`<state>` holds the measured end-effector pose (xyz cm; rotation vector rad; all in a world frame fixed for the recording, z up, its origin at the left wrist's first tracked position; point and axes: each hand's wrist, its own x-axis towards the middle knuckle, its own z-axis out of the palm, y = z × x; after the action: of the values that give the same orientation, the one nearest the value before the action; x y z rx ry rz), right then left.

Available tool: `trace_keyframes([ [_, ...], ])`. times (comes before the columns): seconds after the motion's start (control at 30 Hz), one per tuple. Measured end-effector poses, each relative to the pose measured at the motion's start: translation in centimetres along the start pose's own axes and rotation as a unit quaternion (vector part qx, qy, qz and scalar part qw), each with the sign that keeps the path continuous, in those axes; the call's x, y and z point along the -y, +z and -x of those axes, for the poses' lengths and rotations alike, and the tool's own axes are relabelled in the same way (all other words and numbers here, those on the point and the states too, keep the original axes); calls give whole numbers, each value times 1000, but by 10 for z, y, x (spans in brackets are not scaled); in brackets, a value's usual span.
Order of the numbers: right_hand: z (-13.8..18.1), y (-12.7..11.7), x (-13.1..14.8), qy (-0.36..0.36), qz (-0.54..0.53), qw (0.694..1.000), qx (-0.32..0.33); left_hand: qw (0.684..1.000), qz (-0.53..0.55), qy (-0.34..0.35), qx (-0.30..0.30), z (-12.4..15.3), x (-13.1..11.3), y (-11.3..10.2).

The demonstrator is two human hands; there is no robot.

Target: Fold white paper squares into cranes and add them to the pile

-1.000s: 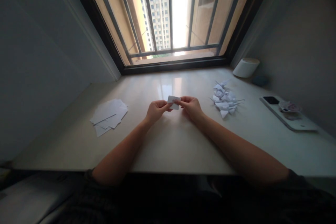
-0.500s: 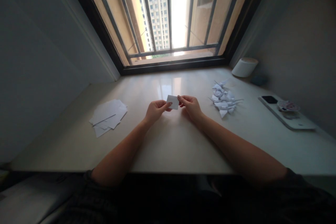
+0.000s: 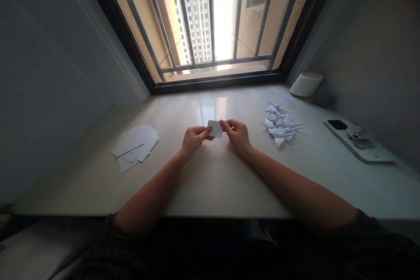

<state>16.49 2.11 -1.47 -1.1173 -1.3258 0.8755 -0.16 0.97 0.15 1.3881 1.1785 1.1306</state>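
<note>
A small, roughly square piece of white paper (image 3: 215,128) is held just above the white tabletop (image 3: 210,183). My left hand (image 3: 194,139) pinches its left side, thumb on top. At its upper right corner, my right hand (image 3: 238,134) grips it between thumb and fingers. The fingertips behind the paper are hidden. Right of my right hand lies a pile of folded white paper pieces (image 3: 279,123) with pointed ends. To the left of my left hand is a loose stack of flat white paper sheets (image 3: 136,143).
On the right lies a white phone (image 3: 367,151) with a round attachment (image 3: 360,132) on its back. A white cylindrical object (image 3: 306,84) and a dark blue-grey item (image 3: 323,99) sit by the right wall. A barred window (image 3: 216,81) borders the table's far side.
My right hand has shifted slightly left, and its fingertips sit a little lower on the paper's corner. The paper has tilted slightly. The piles are unchanged.
</note>
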Motion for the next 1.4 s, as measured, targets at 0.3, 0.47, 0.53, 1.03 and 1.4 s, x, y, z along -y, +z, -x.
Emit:
trace_keyframes([
  [0.3, -1, -3, 3, 4, -41, 999, 23, 994, -98, 28, 31, 2, 3, 0],
  [0.47, -2, -3, 2, 13, -49, 996, 77, 999, -45, 1, -30, 3, -2, 1],
  [0.53, -2, -3, 1, 20, -47, 994, 96, 998, -31, -5, -51, 2, -3, 1],
  [1.03, 0, -2, 0, 9, -28, 994, 105, 999, -26, 12, -36, 3, -4, 2],
  [1.4, -2, -4, 2, 9, -42, 996, 82, 998, -57, 23, -16, 3, -3, 2],
])
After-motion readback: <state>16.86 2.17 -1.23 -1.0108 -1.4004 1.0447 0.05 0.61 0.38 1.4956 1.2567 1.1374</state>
